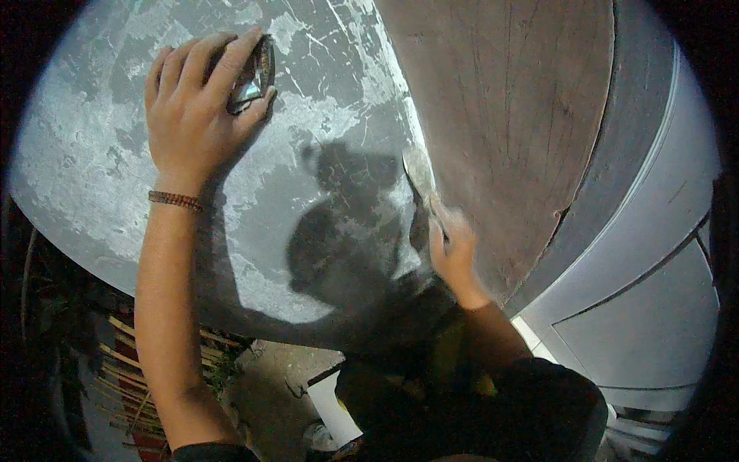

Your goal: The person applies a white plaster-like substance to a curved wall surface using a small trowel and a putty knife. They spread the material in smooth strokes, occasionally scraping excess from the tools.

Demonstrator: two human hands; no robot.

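A wide, curved panel (254, 285) fills the left and middle, grey with pale, patchy smears and scratches. At its upper left, my left hand (188, 115) is curled round a small dark glossy object (252, 86), keeping it against the panel. The hand covers most of that object, so its kind is unclear. My right hand (456, 250) grips a putty knife (419, 175) by its handle. The pale blade points up and away, lying along the whitish seam where the grey panel meets a brown surface (500, 92).
Beyond the brown surface, smooth grey panels (639, 300) curve down the right side. Below the panel's near edge are bamboo-like slats (127, 369), a patch of ground (269, 393) and a white flat piece (335, 408). Shadows fall across the middle of the panel.
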